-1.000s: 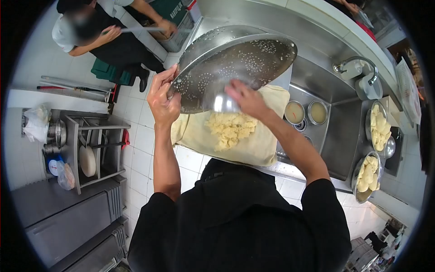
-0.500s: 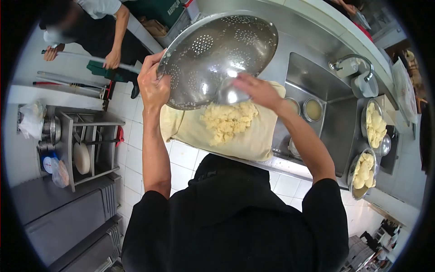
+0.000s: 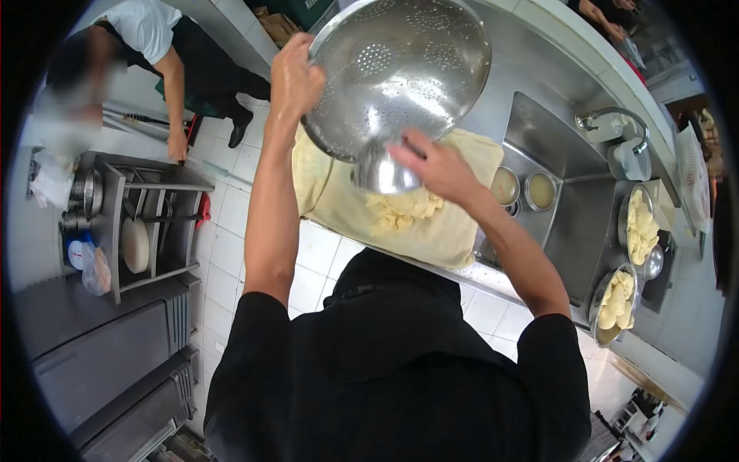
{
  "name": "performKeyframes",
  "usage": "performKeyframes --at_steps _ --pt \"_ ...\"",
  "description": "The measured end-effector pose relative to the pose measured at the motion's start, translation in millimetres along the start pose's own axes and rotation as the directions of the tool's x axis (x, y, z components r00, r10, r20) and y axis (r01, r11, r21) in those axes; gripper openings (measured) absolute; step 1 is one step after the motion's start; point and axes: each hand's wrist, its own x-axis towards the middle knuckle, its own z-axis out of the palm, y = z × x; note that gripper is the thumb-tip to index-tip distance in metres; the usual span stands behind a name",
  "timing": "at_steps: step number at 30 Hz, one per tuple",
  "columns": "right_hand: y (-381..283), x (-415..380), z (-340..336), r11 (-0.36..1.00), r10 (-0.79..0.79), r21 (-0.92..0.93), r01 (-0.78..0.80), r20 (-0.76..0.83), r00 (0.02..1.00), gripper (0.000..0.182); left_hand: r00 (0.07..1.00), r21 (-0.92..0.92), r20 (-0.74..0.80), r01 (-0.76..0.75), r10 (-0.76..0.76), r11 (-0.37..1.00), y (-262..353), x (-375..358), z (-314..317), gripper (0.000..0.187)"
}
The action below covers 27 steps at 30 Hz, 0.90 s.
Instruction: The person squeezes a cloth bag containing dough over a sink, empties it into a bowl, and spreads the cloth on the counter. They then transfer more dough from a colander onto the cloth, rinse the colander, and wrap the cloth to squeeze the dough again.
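Observation:
A large perforated metal colander (image 3: pixel 400 69) is tilted up over the counter, its rim gripped by my left hand (image 3: pixel 296 77). My right hand (image 3: pixel 435 165) has its fingers curled on a small metal bowl (image 3: pixel 381 169), which is at the colander's lower edge. Below the bowl, a pile of pale yellow chunks (image 3: pixel 404 212) lies on a cream cloth (image 3: pixel 462 223) spread at the counter's front edge. The bowl hides part of the pile.
The sink (image 3: pixel 539 146) on the right holds two round containers of cloudy liquid, with a faucet (image 3: pixel 616 119) behind. Two bowls of yellow pieces (image 3: pixel 643 227) stand further right. Another person (image 3: pixel 165 46) bends at upper left, near a metal rack (image 3: pixel 154 223).
The colander and my left hand have moved up and right. The small bowl has come down over the pile with my right hand. The other person has bent lower.

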Motion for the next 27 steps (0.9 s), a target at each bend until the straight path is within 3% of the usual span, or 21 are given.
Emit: performKeyframes --at_steps 1,2,3,5,7,9,11,13,15,17,18,20,21,23,24,26,27 --pt "4 9 -7 0.996 0.085 0.027 -0.084 -0.044 0.995 0.056 0.999 0.042 0.034 0.018 -0.019 0.999 -3 9 5 0.032" --pt "-1 20 -20 0.999 0.027 -0.029 -0.032 -0.171 0.985 0.052 0.997 0.082 0.064 0.033 -0.039 0.996 -4 19 10 0.029" --pt "0 29 -18 0.999 0.025 -0.032 -0.03 -0.171 0.985 0.052 0.997 0.081 0.061 0.033 -0.038 0.996 -5 27 14 0.029" --pt "1 42 -8 0.994 -0.106 -0.062 0.088 -0.391 0.914 0.054 0.991 0.153 0.123 0.028 -0.047 0.988 -9 39 22 0.024" --pt "1 32 4 0.99 -0.139 -0.056 0.127 -0.419 0.897 0.061 0.989 0.161 0.136 0.036 -0.058 0.986 -15 50 27 0.023" --pt "16 -1 8 0.962 -0.219 -0.185 0.199 -0.092 0.971 0.066 0.986 0.171 0.147 0.048 -0.074 0.984 -22 54 29 0.022" --pt "31 -27 -3 0.941 -0.278 -0.219 0.259 -0.059 0.959 0.068 0.981 0.206 0.171 0.055 -0.092 0.977 -29 56 26 0.023" --pt "36 -39 -16 0.935 -0.219 -0.262 0.237 0.099 0.971 0.072 0.983 0.207 0.153 0.07 -0.103 0.976 -31 57 27 0.023" --pt "39 -23 -23 0.943 -0.206 -0.256 0.212 0.048 0.977 0.073 0.982 0.197 0.156 0.075 -0.107 0.977 -28 56 29 0.023" --pt "31 0 -27 0.996 -0.04 -0.088 0.013 -0.313 0.949 0.07 0.988 0.165 0.143 0.029 -0.053 0.986 -21 61 31 0.024" --pt "28 8 -22 0.996 -0.034 -0.094 0.005 -0.315 0.948 0.07 0.988 0.158 0.145 0.023 -0.046 0.987 -19 64 33 0.024" --pt "26 16 -6 0.972 0.229 0.111 -0.206 -0.274 0.934 0.067 0.986 0.195 0.167 -0.023 -0.01 0.98 -20 69 36 0.024" --pt "28 8 3 0.972 0.229 0.108 -0.206 -0.278 0.933 0.067 0.986 0.193 0.166 -0.027 -0.005 0.981 -22 69 36 0.024" --pt "28 -16 18 0.999 0.037 0.015 -0.035 -0.208 0.978 0.068 0.989 0.214 0.145 -0.029 -0.002 0.976 -31 66 34 0.025" --pt "29 -28 12 1.0 0.022 0.012 -0.021 -0.209 0.978 0.068 0.991 0.221 0.132 -0.025 -0.004 0.975 -37 64 30 0.025" --pt "34 -52 0 0.997 -0.047 -0.06 0.046 -0.003 0.999 0.07 0.984 0.192 0.159 0.052 -0.084 0.98 -42 55 18 0.024" --pt "38 -54 -2 0.998 -0.046 -0.052 0.045 -0.004 0.999 0.07 0.983 0.198 0.165 0.053 -0.087 0.979 -40 50 11 0.024"
